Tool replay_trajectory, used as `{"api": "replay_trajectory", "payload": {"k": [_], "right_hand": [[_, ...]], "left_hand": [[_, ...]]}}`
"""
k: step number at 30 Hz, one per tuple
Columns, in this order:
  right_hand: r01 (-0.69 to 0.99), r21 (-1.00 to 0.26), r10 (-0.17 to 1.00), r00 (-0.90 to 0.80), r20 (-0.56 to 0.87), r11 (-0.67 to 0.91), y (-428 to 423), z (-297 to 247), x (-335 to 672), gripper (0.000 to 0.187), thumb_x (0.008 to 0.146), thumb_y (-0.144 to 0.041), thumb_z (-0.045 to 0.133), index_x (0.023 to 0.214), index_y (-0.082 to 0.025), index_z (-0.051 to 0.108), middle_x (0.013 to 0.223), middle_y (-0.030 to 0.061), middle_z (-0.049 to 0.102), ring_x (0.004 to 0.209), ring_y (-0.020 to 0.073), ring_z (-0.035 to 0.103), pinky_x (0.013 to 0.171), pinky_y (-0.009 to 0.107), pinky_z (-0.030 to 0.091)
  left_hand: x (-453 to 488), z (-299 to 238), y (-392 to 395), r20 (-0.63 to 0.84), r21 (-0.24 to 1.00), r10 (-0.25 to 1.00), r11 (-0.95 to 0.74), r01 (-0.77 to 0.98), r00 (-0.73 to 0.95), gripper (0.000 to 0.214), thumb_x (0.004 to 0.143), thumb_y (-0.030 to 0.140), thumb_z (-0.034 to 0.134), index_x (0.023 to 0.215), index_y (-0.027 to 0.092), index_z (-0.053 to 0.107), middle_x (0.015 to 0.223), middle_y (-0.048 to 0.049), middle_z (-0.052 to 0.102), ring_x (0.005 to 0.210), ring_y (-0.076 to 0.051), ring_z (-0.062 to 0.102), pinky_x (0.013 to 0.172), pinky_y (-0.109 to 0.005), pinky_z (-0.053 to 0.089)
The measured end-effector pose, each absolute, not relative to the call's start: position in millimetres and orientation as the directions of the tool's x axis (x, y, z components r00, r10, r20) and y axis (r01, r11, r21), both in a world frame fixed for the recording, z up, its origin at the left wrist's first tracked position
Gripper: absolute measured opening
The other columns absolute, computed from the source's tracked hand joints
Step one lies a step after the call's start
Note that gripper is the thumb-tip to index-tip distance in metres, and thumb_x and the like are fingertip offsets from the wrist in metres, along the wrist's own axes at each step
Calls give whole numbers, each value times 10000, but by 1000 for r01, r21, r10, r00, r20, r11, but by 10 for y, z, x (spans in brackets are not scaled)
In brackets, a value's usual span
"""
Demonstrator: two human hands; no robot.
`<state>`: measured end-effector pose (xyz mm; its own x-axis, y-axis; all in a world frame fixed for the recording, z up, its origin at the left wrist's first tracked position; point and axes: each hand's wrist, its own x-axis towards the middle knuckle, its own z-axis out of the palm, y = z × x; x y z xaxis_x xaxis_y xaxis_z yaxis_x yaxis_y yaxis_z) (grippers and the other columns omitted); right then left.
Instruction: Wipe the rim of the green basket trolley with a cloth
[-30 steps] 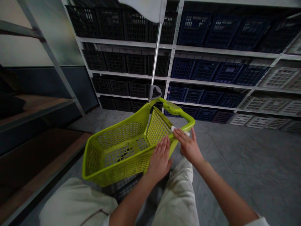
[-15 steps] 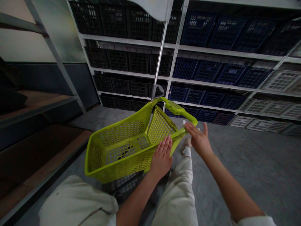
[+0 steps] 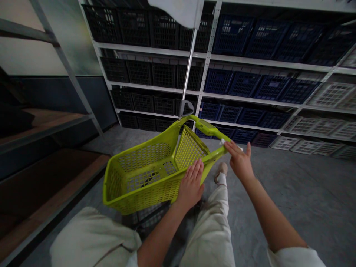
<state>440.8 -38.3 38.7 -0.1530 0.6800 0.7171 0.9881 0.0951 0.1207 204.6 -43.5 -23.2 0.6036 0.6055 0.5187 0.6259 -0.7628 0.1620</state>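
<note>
A lime-green plastic shopping cart point(image 3: 150, 186) stands before me, its basket bare inside. My left hand point(image 3: 191, 187) lies over the near side rim, fingers close together across it and gripping the cart. At the near corner of the push handle point(image 3: 207, 128), my right hand point(image 3: 240, 160) presses a small white wipe point(image 3: 223, 141) against the green plastic. Bits of white show on both sides of its fingers, and one finger sticks up. The rest of the wipe is hidden under that hand. A grey hook-shaped grip point(image 3: 187, 108) sits at the handle's far end.
A metal pole point(image 3: 190, 63) with a white panel point(image 3: 183, 11) rises from the cart's far corner. Behind it, a white rack point(image 3: 207, 70) holds rows of black, blue and white crates. Wooden-decked shelving point(image 3: 69, 170) flanks the left. My legs and one shoe point(image 3: 221, 170) are beside the cart.
My right hand has slid the white wipe a little to the right and upward around the handle's corner. The left hand stays at the rim.
</note>
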Motion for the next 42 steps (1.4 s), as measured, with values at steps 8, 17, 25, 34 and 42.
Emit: {"api": "replay_trajectory", "payload": {"k": [8,17,25,34,42], "right_hand": [[931,182,705,-359,611,316,-496,150,3794,673,772,35,344,1402,-174,458,1412,100,531,1337,173,459,1204,516,25],[994,90,679,-111,726,66,-353,313,4284,705,736,32,369,1398,-187,465,1372,111,568,1296,227,508,1171,608,-1],[941,182,695,-334,637,285,-446,229,4056,705,748,35,348,1409,-189,455,1389,97,555,1317,186,484,1202,531,16],[965,133,702,-257,664,226,-414,139,3835,680,760,18,370,1413,-154,448,1401,124,539,1329,203,469,1203,525,90],[992,94,683,-128,719,87,-334,357,4424,729,722,33,373,1409,-197,454,1367,98,574,1313,237,490,1169,625,62]], "left_hand": [[2067,-253,-408,512,217,609,-774,595,605,752,916,306,445,1538,76,89,1619,-112,122,1498,-239,62,1207,-445,197],[2055,-239,-419,517,228,606,-778,585,604,752,931,331,429,1545,100,60,1624,-104,86,1497,-246,68,1204,-447,204],[2020,-242,-397,516,232,593,-791,566,618,748,923,303,430,1544,102,62,1623,-108,89,1497,-247,70,1207,-453,190],[2041,-246,-396,500,211,603,-781,588,621,760,919,316,449,1539,80,79,1623,-119,88,1499,-242,34,1212,-444,182],[2001,-218,-394,507,218,592,-792,571,627,768,926,328,427,1547,108,33,1626,-101,54,1498,-242,49,1210,-444,189]]}}
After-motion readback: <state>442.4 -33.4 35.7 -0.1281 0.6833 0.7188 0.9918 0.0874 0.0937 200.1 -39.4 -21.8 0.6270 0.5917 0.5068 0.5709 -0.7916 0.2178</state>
